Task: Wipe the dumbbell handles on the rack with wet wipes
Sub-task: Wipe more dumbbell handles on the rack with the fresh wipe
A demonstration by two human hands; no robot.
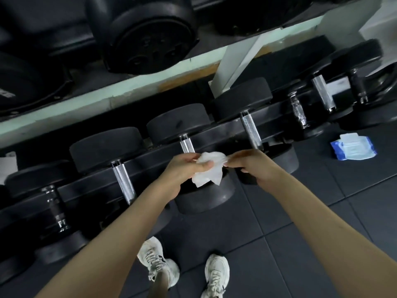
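A crumpled white wet wipe [209, 171] hangs between both hands at the frame's middle. My left hand [184, 173] grips its left side and my right hand [251, 166] pinches its right corner. Both hover just above the low rack's row of black dumbbells. One chrome handle [187, 144] shows directly behind the wipe, partly hidden by my fingers. Other handles lie to the left [124, 182] and to the right [251, 131]. The blue and white wet wipe pack [353, 148] lies on the floor at the right, its flap open.
The pale green upper shelf [107, 100] carries large black dumbbells [148, 37] overhead, with a white upright post [236, 61]. More dumbbells [322, 93] continue to the right. Dark rubber floor tiles [279, 244] spread below, where my two white sneakers [159, 261] stand.
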